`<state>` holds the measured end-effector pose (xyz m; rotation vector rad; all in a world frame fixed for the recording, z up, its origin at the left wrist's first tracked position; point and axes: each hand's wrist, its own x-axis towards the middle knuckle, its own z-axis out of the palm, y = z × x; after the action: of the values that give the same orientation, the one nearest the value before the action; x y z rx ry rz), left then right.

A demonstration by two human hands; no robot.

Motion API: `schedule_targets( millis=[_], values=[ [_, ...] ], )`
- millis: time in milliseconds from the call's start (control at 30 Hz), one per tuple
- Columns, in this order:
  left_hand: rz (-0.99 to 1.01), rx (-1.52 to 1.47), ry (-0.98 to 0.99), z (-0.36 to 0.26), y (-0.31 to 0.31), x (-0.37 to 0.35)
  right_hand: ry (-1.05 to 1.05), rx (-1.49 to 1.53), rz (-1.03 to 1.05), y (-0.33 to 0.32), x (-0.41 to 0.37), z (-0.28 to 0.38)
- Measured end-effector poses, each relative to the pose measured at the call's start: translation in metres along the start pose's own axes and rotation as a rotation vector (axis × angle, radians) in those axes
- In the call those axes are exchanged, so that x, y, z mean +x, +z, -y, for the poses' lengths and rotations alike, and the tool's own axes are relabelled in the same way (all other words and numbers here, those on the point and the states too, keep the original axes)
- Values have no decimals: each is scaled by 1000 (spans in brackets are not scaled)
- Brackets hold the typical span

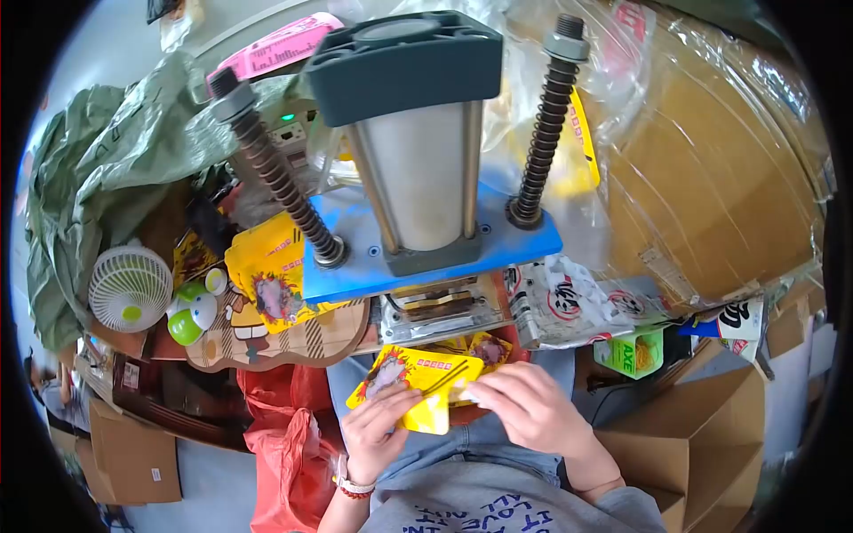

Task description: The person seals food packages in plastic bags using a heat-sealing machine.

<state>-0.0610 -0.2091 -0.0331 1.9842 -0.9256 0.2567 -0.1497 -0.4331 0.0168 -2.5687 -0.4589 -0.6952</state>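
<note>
In front of my lap, a flat yellow printed packet (435,414) is tilted between my two hands. My left hand (378,428) grips its lower left side, fingers lying across the printed face. My right hand (531,407) pinches at the right edge of the packet, where a small pale patch shows by the fingertips; I cannot make out what that patch is. Just behind, more yellow packets (489,348) lie below the press. The press, with its blue plate (426,262) and grey cylinder (413,173), stands right beyond my hands.
Two spring-loaded rods (544,133) flank the cylinder. On the left are a stack of yellow packets (271,258), a wooden board (302,342), a white fan (131,289) and a red bag (280,462). Rightward lie printed plastic film (577,302), a green box (633,354) and cardboard boxes (702,435).
</note>
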Motion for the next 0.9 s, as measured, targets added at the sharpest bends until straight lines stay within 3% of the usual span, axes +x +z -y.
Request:
schedule_targets(
  millis=[67, 133, 200, 233, 300, 333, 433, 533, 600, 667, 800, 900],
  values=[
    [119, 41, 129, -8, 0, 7, -26, 84, 30, 2, 1, -5],
    [143, -35, 113, -6, 1, 7, -68, 301, -6, -2, 2, -5],
    [133, -309, -48, -4, 8, 6, 19, 322, 33, -1, 5, -8],
    [165, -270, -102, 5, 18, 1, 102, 294, 53, 3, 9, -8],
    [358, -320, -552, 29, 41, -8, 190, 192, -5, 19, 5, -19],
    [173, -581, -645, 29, 56, -5, 211, 129, -39, 20, 3, -25],
    [-19, -1066, -910, 45, 67, 21, 251, 296, -202, -11, -6, -19],
    [-72, -1201, -963, 57, 73, 46, 66, 580, -188, -34, -12, 0],
    [-66, -1183, -936, 65, 78, 47, -335, 995, -71, -38, -12, 8],
    [-58, -1183, -908, 68, 81, 46, -748, 1515, 280, -39, -9, 7],
    [-13, -1216, -921, 71, 80, 47, -771, 1526, 228, -68, 25, 36],
    [224, -608, -912, 80, 41, 55, -855, 1604, 169, -69, 18, 43]
  ],
)
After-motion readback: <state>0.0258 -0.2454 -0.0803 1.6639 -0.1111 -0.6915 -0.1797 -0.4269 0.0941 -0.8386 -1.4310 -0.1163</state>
